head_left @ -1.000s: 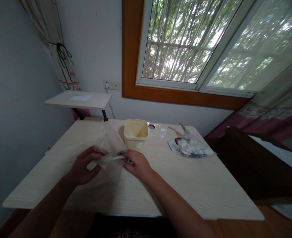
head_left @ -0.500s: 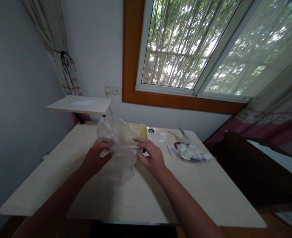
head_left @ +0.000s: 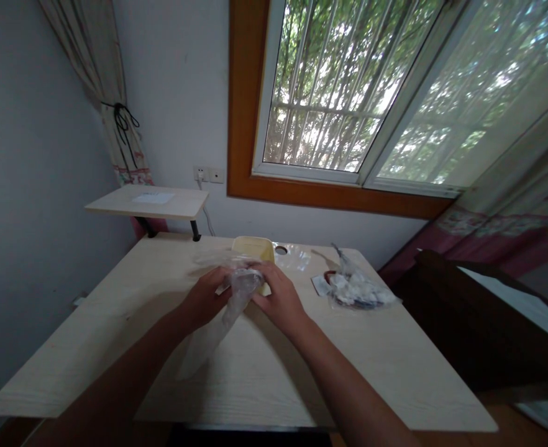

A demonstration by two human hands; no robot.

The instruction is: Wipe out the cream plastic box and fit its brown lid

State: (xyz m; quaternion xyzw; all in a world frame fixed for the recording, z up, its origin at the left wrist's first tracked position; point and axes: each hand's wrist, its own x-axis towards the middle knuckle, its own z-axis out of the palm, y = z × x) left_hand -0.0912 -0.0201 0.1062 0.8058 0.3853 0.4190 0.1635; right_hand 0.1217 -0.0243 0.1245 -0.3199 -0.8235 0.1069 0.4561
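Observation:
A thin, clear plastic bag point(head_left: 240, 297) is gathered between my two hands above the middle of the table. My left hand point(head_left: 209, 295) grips it from the left, fingers curled around the film. From the other side my right hand point(head_left: 278, 292) pinches the bunched part. One loose end of the film hangs down toward the table, and another spreads out beyond my left fingers. Just behind my hands stands a pale yellow plastic container point(head_left: 255, 245), partly covered by the bag and my fingers.
On the table's right point(head_left: 348, 360) lies another clear bag point(head_left: 360, 288) with white and dark contents, beside a small pale card point(head_left: 320, 285). A raised wooden shelf point(head_left: 148, 202) stands at the back left. A round cable hole point(head_left: 281, 250) is near the back edge.
The bag was spread wide and puffed up; now it is bunched narrower and lower. My left hand has moved right, closer to my right hand. More of the yellow container's rim shows.

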